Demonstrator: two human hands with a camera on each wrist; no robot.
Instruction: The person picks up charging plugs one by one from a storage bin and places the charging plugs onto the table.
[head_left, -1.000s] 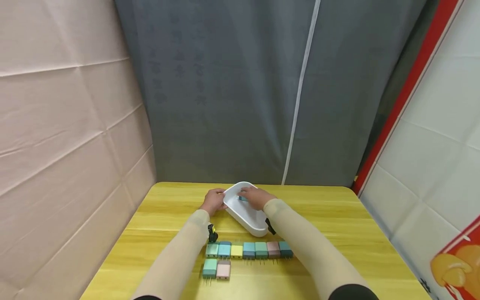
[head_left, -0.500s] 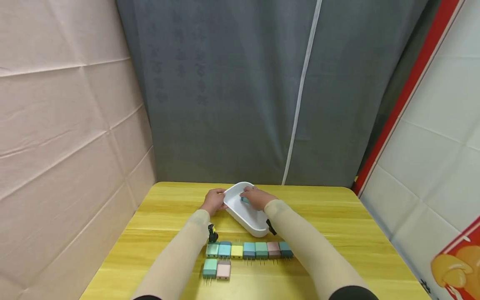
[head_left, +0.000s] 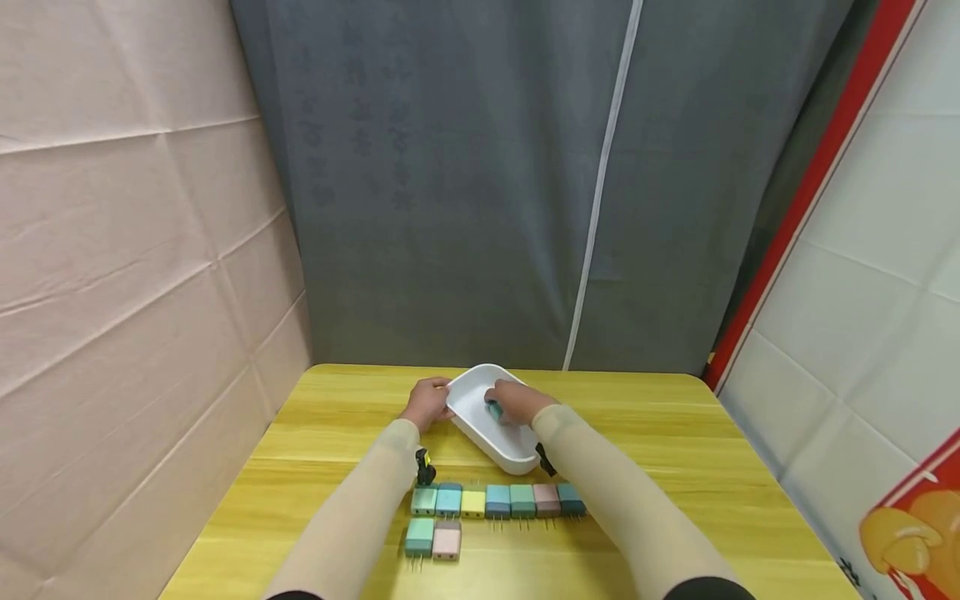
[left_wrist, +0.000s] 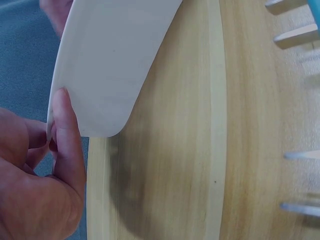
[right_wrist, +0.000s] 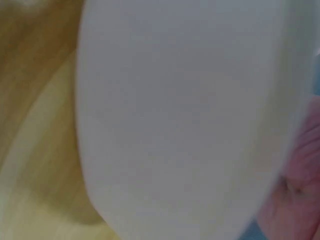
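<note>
My left hand (head_left: 427, 402) grips the rim of a white rectangular tray (head_left: 467, 398) by its left end, tilting it above the table. In the left wrist view, the thumb and fingers of the left hand (left_wrist: 42, 185) pinch the tray wall (left_wrist: 107, 65). Inside the tray, my right hand (head_left: 516, 402) holds a small blue-green block (head_left: 494, 409), its fingers curled around it and partly hiding it. The right wrist view is blurred; the tray's pale side (right_wrist: 185, 120) fills most of it, with part of the right hand (right_wrist: 297, 185) at the right edge.
A row of coloured blocks with thin metal pins lies nearer me, among them a yellow block (head_left: 473, 503) and a mauve block (head_left: 547, 500). In front of it sit a green block (head_left: 419, 538) and a pink block (head_left: 447, 542). The wooden table (head_left: 337, 450) meets a grey curtain (head_left: 450, 208).
My right hand has shifted slightly toward me within the tray, and the blue-green block has moved and turned with it. The left hand and the tray stay in place.
</note>
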